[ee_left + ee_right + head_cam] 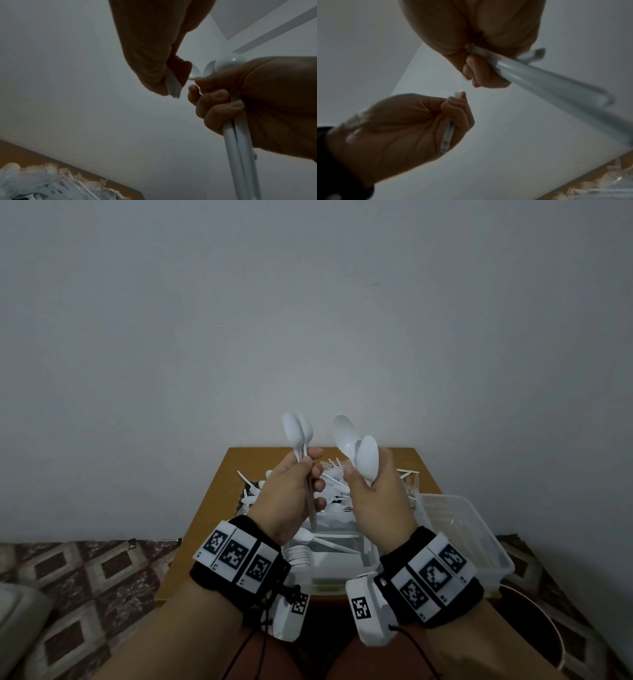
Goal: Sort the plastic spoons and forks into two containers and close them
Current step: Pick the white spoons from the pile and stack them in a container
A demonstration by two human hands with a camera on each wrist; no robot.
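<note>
My left hand (291, 491) grips two spoons (298, 436), fingers curled round the handles. My right hand (376, 494) likewise holds a second pair of spoons (358, 450) above the table (212, 508).

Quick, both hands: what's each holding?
Left hand: grip closed on two white plastic spoons.
Right hand: grip closed on another white plastic spoon pair.

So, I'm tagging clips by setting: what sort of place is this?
Probably a room in a home: a small wooden table against a bare wall, patterned floor covering, and plastic containers of cutlery.
</note>
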